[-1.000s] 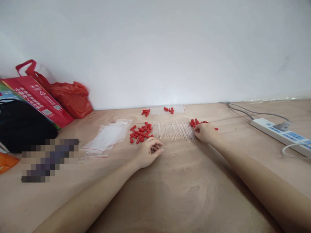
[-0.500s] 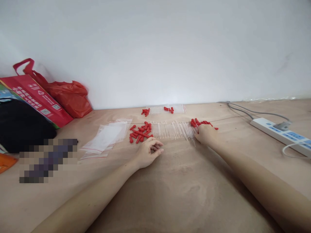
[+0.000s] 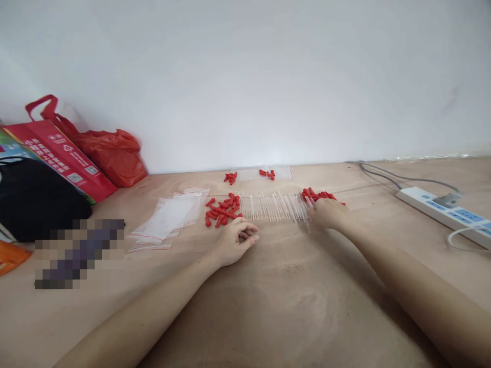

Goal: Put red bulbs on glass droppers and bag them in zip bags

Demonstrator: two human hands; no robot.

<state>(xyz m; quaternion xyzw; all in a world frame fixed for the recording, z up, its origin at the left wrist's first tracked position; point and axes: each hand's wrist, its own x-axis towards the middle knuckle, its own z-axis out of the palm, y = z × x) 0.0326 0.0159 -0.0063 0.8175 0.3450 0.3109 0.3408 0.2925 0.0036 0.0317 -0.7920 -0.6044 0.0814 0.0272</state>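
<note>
Thin clear tubes [image 3: 268, 206] lie side by side in a row across the wooden table. At the row's left end is a loose pile of red rubber bulbs [image 3: 223, 209]; a smaller group of red bulbs [image 3: 317, 194] lies at its right end. My left hand [image 3: 238, 241] rests on the table just below the left pile, fingers loosely curled and apart, with nothing in them. At the right end of the row is my right hand [image 3: 326, 213], beside the tubes and the smaller red group; its fingertips are mostly hidden.
Flat clear zip bags [image 3: 169, 217] lie left of the bulbs. More red bulbs [image 3: 230, 178] and bags sit near the wall. Red bags [image 3: 115, 156] and a black bag [image 3: 38, 199] stand at left, a white power strip [image 3: 441, 209] at right.
My right hand has moved slightly right and turned, so its fingers show less. My left hand stays in place. The view has shifted slightly.
</note>
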